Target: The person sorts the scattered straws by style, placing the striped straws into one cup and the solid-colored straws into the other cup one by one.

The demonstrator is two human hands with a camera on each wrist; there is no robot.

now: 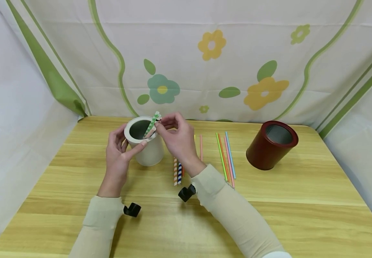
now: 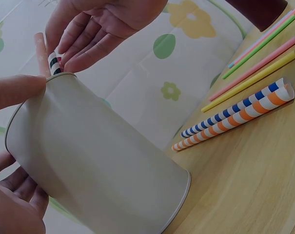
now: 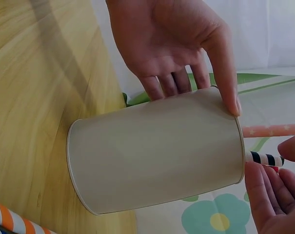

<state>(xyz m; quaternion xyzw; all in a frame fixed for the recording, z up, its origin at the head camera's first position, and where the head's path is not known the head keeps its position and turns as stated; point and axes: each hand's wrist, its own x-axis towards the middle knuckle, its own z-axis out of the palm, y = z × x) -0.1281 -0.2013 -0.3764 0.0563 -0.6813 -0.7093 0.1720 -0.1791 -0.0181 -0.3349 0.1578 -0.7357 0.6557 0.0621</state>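
My left hand (image 1: 118, 154) grips the white can (image 1: 148, 154), thumb at the rim and fingers round its far side. The can stands on the table, tilted in the wrist views by the camera angle. At the can's mouth, my right hand (image 1: 181, 139) pinches a black-and-white striped straw (image 3: 264, 158) by its upper end; its lower part is hidden inside. A pink straw with pale stars (image 3: 271, 130) and green-and-white straws (image 1: 150, 125) also stick out of the can. Something red (image 3: 275, 168) shows by the right fingers.
Orange-striped (image 1: 175, 172) and blue-striped (image 1: 180, 173) straws lie right of the can. Yellow (image 2: 254, 80) and pink (image 1: 201, 147) straws lie beside them; several thin coloured straws (image 1: 222, 156) lie farther right. A dark red can (image 1: 263, 154) stands at the right, before a flowered curtain.
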